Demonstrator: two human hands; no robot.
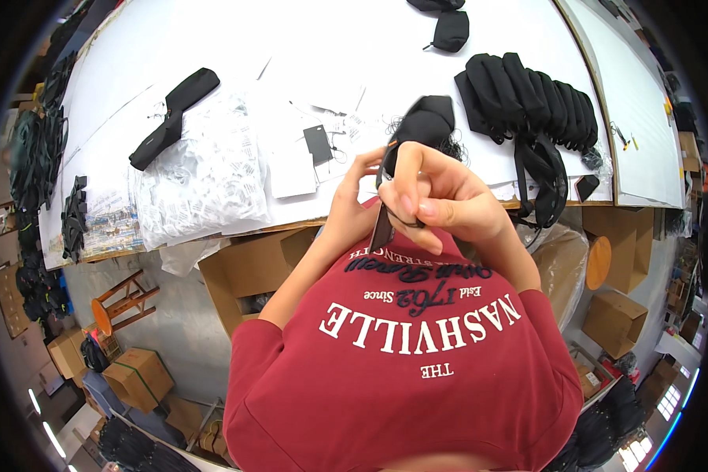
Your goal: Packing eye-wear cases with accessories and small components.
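My left hand (pixel 354 200) is closed on the edge of a black fabric pouch (pixel 423 122), which lies partly on the table's front edge in front of me. In front of my chest, my right hand (pixel 444 193) is pinched together, with a thin black cord showing at its fingers. A narrow dark tag-like piece (pixel 381 230) hangs below the fingers, between the two hands. Exactly how it joins the pouch is hidden by my fingers. Loose black strings (pixel 454 148) lie beside the pouch.
A row of black pouches (pixel 527 98) with straps lies to the right on the white table (pixel 267 31). On the left are a heap of clear plastic bags (pixel 204 177) and another black pouch (pixel 173 118). A black tag (pixel 318 144) lies near white cards (pixel 293 179). Cardboard boxes (pixel 138 379) stand below.
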